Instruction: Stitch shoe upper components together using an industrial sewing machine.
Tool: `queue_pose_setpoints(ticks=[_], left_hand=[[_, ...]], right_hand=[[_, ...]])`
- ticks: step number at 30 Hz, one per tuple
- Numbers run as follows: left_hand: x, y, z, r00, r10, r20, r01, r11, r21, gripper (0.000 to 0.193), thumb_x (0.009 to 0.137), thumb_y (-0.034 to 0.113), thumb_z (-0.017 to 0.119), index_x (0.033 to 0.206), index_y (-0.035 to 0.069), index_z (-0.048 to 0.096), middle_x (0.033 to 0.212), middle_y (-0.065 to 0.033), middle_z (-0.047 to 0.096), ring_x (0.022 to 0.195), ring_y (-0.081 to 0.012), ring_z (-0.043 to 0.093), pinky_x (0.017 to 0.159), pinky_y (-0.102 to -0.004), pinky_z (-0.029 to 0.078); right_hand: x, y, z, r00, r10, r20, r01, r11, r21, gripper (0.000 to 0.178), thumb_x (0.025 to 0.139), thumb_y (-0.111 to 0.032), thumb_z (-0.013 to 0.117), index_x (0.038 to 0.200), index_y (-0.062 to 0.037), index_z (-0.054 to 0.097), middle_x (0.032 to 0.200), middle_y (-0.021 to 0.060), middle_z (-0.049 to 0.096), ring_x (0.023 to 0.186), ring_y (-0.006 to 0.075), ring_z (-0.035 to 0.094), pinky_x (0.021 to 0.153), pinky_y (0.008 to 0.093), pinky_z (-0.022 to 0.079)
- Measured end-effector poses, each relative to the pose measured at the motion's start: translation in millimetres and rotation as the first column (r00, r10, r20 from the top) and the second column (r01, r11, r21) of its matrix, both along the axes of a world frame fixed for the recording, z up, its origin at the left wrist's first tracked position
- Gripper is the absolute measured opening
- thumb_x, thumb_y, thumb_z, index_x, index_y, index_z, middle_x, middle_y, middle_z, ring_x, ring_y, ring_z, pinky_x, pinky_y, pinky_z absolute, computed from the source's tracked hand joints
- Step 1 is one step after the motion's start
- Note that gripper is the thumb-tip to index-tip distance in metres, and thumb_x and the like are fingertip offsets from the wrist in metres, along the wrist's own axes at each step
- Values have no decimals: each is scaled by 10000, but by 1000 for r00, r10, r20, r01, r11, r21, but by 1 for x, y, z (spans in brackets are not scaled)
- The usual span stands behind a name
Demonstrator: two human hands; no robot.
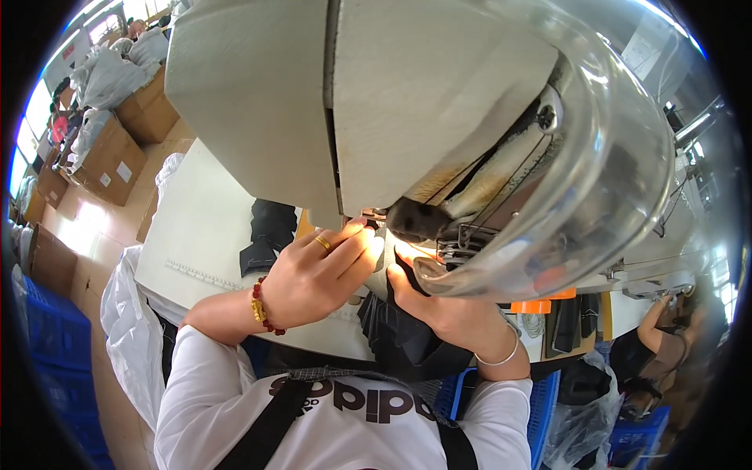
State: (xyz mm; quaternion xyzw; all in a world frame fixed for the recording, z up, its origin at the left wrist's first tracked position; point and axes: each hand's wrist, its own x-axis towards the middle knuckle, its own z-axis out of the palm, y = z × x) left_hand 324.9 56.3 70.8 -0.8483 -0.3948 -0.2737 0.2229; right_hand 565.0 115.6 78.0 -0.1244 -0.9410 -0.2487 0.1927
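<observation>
Both hands work under the head of a large off-white sewing machine (439,94), in the lit spot by its needle area. My left hand (317,270), with a gold ring and a red-beaded bracelet, has its fingers pressed together close beside the presser foot (374,213); what they pinch is too small to tell. My right hand (446,309), a bangle at its wrist, grips dark fabric (399,329) between thumb and fingers. That fabric hangs in folds over the table's near edge. The machine's clear curved guard (627,180) hides part of the right fingers.
Dark cut pieces (269,231) lie on the white table (192,227), left of my left hand. An orange part (540,304) sits right of my right wrist. Blue crates (59,352) and cardboard boxes (106,160) stand at left. Another person (666,337) works at far right.
</observation>
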Motion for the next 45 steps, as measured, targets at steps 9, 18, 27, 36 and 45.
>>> queue_pose_setpoints(ticks=[9, 18, 27, 36, 45], left_hand=[[2, 2, -3, 1000, -17, 17, 16, 998, 60, 308, 680, 61, 672, 981, -6, 683, 1028, -118, 641, 978, -240, 686, 705, -293, 568], [3, 3, -6, 989, 59, 133, -47, 995, -92, 284, 719, 87, 656, 989, -1, 656, 1025, -113, 624, 835, -214, 651, 695, -309, 551], [1, 5, -8, 995, -7, 100, 1, 998, 56, 231, 706, 105, 649, 914, 6, 632, 910, -98, 569, 819, -228, 642, 689, -330, 545], [-6, 6, -12, 999, 5, 53, -1, 997, -74, 284, 707, 85, 669, 974, -13, 661, 934, -84, 595, 717, -193, 618, 611, -312, 494], [-19, 11, 4, 992, -81, 92, 95, 983, -155, 274, 752, 70, 668, 1020, 12, 663, 1107, -81, 655, 682, -195, 622, 619, -318, 494]], right_hand=[[2, 6, -8, 980, 93, -177, -123, 978, -168, 322, 842, -96, 607, 1148, -128, 701, 1108, 77, 703, 1022, 195, 696, 864, 313, 576], [-4, 8, -5, 992, 41, -119, -42, 999, -8, 270, 814, -121, 627, 1071, -129, 710, 1162, 85, 693, 1015, 214, 693, 836, 312, 578], [-8, 5, -3, 972, 91, -216, -110, 991, -80, 256, 754, -167, 656, 1001, -159, 723, 1120, 54, 695, 875, 193, 706, 738, 311, 579], [-7, 4, -6, 989, 36, -145, -45, 997, -60, 276, 768, -155, 640, 1033, -153, 718, 1157, 67, 698, 884, 193, 696, 707, 299, 558], [5, 11, -17, 989, 46, -140, -51, 998, -32, 292, 791, -127, 675, 1074, -155, 739, 1036, 69, 695, 950, 250, 681, 794, 386, 547]])
